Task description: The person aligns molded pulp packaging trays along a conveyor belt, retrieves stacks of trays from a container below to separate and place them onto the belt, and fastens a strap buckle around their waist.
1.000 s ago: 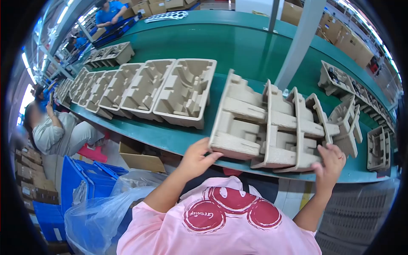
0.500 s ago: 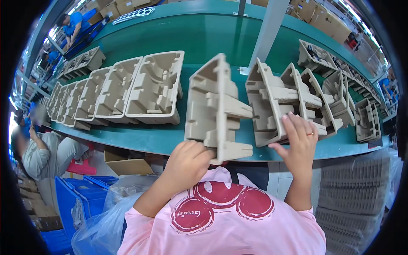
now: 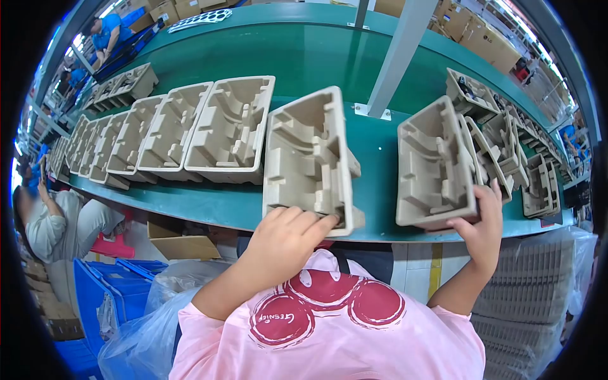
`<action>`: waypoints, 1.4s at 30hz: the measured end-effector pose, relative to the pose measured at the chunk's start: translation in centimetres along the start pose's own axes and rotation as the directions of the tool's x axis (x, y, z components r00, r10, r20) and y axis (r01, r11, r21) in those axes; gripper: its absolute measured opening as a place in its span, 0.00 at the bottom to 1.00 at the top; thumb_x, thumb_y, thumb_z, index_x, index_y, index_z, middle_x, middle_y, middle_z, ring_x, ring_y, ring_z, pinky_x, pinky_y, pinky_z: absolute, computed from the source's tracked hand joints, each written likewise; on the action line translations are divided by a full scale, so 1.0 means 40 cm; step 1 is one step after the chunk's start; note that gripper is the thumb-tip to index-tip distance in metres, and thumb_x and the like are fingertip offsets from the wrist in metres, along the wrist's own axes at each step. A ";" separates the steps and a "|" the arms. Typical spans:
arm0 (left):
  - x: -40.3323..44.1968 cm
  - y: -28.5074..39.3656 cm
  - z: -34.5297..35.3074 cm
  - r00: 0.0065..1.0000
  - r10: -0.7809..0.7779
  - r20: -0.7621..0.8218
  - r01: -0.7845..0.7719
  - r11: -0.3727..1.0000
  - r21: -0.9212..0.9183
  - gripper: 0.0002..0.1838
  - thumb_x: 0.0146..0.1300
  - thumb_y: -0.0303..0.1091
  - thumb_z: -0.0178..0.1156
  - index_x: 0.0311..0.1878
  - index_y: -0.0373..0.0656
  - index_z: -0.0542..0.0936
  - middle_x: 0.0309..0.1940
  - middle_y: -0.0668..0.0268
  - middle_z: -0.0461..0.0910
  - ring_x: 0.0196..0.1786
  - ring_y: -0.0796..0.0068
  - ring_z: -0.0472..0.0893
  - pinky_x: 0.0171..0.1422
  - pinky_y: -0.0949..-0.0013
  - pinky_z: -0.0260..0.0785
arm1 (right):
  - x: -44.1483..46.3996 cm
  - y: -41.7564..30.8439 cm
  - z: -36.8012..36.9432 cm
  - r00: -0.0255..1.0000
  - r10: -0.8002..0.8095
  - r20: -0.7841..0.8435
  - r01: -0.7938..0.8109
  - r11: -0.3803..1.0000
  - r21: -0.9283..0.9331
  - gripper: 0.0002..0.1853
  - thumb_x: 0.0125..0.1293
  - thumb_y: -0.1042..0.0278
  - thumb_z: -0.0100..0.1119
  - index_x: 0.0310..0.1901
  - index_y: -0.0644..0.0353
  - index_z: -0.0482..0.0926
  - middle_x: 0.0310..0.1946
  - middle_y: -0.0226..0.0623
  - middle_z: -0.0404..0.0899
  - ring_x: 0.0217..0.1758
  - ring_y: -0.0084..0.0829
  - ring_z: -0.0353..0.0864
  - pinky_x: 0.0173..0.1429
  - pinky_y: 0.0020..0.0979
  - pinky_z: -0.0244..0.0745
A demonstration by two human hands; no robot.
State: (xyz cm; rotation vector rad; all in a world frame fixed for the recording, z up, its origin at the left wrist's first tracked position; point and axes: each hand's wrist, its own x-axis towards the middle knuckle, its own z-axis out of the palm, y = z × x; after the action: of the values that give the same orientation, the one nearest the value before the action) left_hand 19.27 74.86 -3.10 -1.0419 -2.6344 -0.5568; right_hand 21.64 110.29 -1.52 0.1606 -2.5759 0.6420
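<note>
Gripping with left hand [image 3: 285,237] the 6-o'clock rim of a molded-pulp tray [image 3: 294,158], at 12 o'clock on the green desk [image 3: 378,190]. At 1 o'clock, touching a second tray [image 3: 419,166] with right hand [image 3: 482,233]; cannot tell if gripping. Probably light, stiff, easily dented; better held by the rim.

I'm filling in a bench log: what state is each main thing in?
Left-hand tray: held, empty
Right-hand tray: empty
Left hand: closed over left-hand tray's near rim
Right hand: at right-hand tray's near corner, grip unclear
Nearest left-row trays: empty
Upper-right tray: holds dark items
Lower cardboard box: open
</note>
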 end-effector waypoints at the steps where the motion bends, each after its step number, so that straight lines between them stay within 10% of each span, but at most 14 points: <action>1: 0.003 0.008 -0.008 0.998 0.022 0.062 -0.027 0.996 0.082 0.15 0.54 0.30 0.63 0.48 0.46 0.80 0.39 0.69 0.77 0.42 0.69 0.74 0.56 0.66 0.65 | -0.007 0.000 -0.009 0.999 0.004 -0.040 0.003 0.985 0.170 0.36 0.37 0.60 0.77 0.52 0.61 0.77 0.44 0.42 0.81 0.54 0.42 0.77 0.75 0.53 0.53; 7: 0.004 -0.007 0.016 0.995 0.101 -0.009 -0.099 0.982 0.159 0.18 0.56 0.31 0.63 0.52 0.48 0.80 0.41 0.71 0.78 0.45 0.71 0.74 0.63 0.59 0.62 | -0.045 -0.030 0.010 0.997 -0.053 -0.050 0.063 0.975 0.213 0.37 0.36 0.63 0.77 0.53 0.65 0.76 0.45 0.45 0.81 0.54 0.45 0.76 0.73 0.51 0.58; 14: -0.027 -0.013 0.045 0.992 0.051 -0.111 -0.039 0.993 0.110 0.20 0.55 0.32 0.65 0.53 0.50 0.80 0.46 0.72 0.78 0.51 0.69 0.74 0.69 0.49 0.56 | -0.008 0.045 -0.079 0.956 0.289 -0.049 -0.290 0.957 -0.019 0.45 0.38 0.56 0.79 0.59 0.68 0.73 0.48 0.43 0.81 0.50 0.44 0.77 0.63 0.38 0.66; 16: -0.038 -0.016 0.051 0.987 0.046 -0.155 -0.032 0.996 0.089 0.20 0.54 0.32 0.66 0.53 0.51 0.80 0.47 0.71 0.78 0.53 0.68 0.74 0.70 0.48 0.55 | 0.000 0.110 -0.115 0.892 0.450 0.041 -0.440 0.844 0.308 0.47 0.39 0.53 0.80 0.61 0.68 0.72 0.51 0.44 0.79 0.50 0.37 0.77 0.60 0.33 0.66; 42: -0.044 -0.005 0.100 0.975 0.014 -0.221 0.014 0.992 0.122 0.16 0.54 0.34 0.65 0.48 0.54 0.81 0.48 0.72 0.77 0.52 0.69 0.74 0.70 0.44 0.51 | 0.051 0.262 -0.141 0.928 0.367 0.061 -0.335 0.757 0.561 0.34 0.58 0.59 0.72 0.61 0.68 0.70 0.44 0.36 0.80 0.40 0.25 0.75 0.46 0.22 0.71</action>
State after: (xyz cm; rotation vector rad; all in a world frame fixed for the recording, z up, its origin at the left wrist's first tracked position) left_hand 20.01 75.43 -7.36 -0.8880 -2.4399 -0.4733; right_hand 19.91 122.19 -0.51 -0.1610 -2.2988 1.5272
